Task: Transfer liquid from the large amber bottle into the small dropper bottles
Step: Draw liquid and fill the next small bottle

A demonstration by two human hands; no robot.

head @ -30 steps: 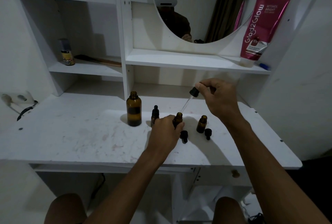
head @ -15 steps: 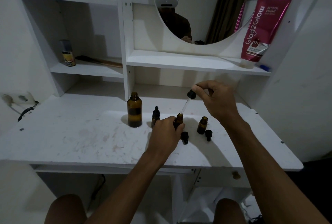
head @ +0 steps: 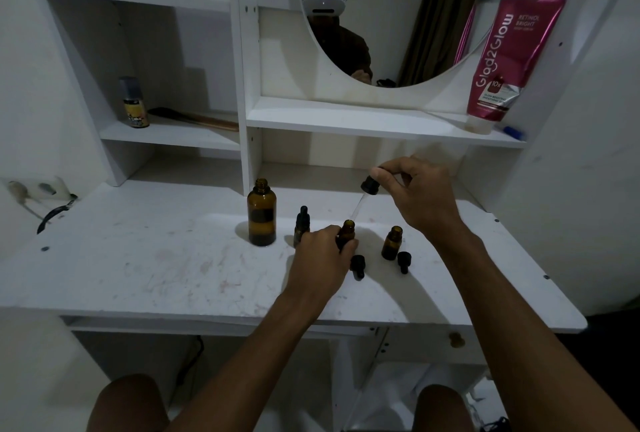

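Note:
The large amber bottle (head: 261, 213) stands uncapped on the white desk (head: 145, 258). Right of it is a small capped dropper bottle (head: 301, 223). My left hand (head: 322, 262) grips an open small amber bottle (head: 347, 232) standing on the desk. My right hand (head: 415, 196) pinches the black bulb of a dropper (head: 369, 186) above and to the right of it. The glass pipette slants down with its tip at that bottle's mouth. A second open small bottle (head: 392, 243) stands further right. Two black dropper caps (head: 358, 266) (head: 403, 261) lie in front.
A shelf unit with an oval mirror (head: 398, 16) rises behind the desk. A pink tube (head: 505, 57) leans on the right shelf, and a spray can (head: 135, 102) and a brush (head: 194, 116) sit on the left one. A cable (head: 55, 213) lies at far left.
My right hand has dipped slightly with the dropper, keeping the pipette tip at the held bottle's mouth. The left hand and the bottles have stayed where they were.

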